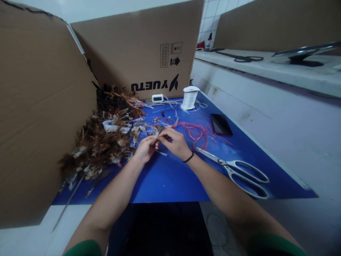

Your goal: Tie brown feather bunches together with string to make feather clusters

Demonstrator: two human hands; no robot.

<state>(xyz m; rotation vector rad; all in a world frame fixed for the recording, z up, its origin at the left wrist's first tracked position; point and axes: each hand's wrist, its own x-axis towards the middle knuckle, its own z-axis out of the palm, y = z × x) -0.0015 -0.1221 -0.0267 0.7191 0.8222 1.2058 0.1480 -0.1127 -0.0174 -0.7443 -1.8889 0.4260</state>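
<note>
Over the middle of the blue table my two hands meet at a small bunch of feathers (158,130). My left hand (147,147) is closed, pinching the lower end of the bunch. From the other side my right hand (174,140), with a black band on its wrist, closes its fingertips on the same spot. Fingers hide the base of the bunch. A large heap of brown and white feathers (103,142) lies left of my hands. Red string (195,129) lies loosely tangled just beyond my right hand.
Scissors (234,170) lie right of my right forearm, blades toward my hands. Farther back are a phone (221,124), a white string spool (190,98) and a small digital timer (157,98). Cardboard panels (133,49) wall off the left and back. A thin stick (68,202) overhangs the table's front edge.
</note>
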